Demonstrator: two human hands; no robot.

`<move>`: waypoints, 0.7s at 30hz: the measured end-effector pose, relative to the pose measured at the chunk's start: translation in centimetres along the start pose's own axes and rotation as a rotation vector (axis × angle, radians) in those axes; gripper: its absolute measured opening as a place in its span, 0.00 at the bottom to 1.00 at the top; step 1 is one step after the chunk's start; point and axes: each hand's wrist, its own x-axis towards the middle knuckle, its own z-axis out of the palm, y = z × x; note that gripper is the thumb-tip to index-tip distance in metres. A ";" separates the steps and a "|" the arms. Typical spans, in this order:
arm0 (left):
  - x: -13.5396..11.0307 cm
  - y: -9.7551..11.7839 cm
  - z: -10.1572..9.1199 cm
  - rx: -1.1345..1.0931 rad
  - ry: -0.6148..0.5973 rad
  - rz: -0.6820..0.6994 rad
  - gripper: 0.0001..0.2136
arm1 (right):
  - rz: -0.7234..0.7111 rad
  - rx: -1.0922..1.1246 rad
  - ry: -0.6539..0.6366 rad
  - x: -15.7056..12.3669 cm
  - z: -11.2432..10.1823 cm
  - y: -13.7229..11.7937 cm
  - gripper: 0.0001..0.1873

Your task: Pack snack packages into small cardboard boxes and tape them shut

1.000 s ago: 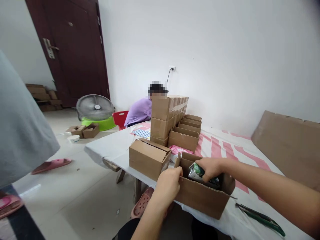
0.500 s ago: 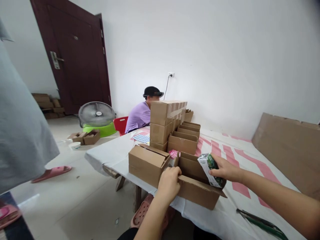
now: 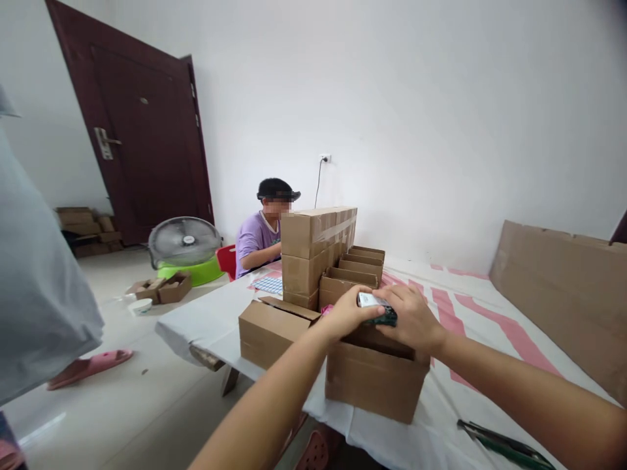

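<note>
Both of my hands meet over an open cardboard box [image 3: 375,382] at the near edge of the table. My left hand [image 3: 347,312] and my right hand [image 3: 411,318] are closed on a small green and white packet [image 3: 375,307], held flat just above the box's opening. The box's inside is hidden by my hands.
Another brown box [image 3: 267,331] lies to the left, with stacked and open boxes [image 3: 318,251] behind. A person in a purple shirt [image 3: 255,236] sits beyond the table. Green-handled pliers [image 3: 504,445] lie near right. A grey-clothed person [image 3: 34,274] stands left. A fan [image 3: 185,241] sits on the floor.
My right hand lifted the packet out of the box, then laid it flat over the opening. My left hand left the box flap and joined on the packet.
</note>
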 end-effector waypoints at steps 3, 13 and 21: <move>4.6 -0.7 -1.9 -0.038 -0.042 0.029 0.27 | 0.167 0.017 -0.031 3.3 0.4 2.3 0.38; 12.5 -5.4 -5.8 0.110 -0.004 -0.010 0.15 | 0.390 0.131 -0.173 10.1 5.8 8.5 0.32; 8.8 -1.5 -3.2 0.385 0.130 0.091 0.28 | 0.526 0.270 -0.043 5.5 3.2 12.2 0.26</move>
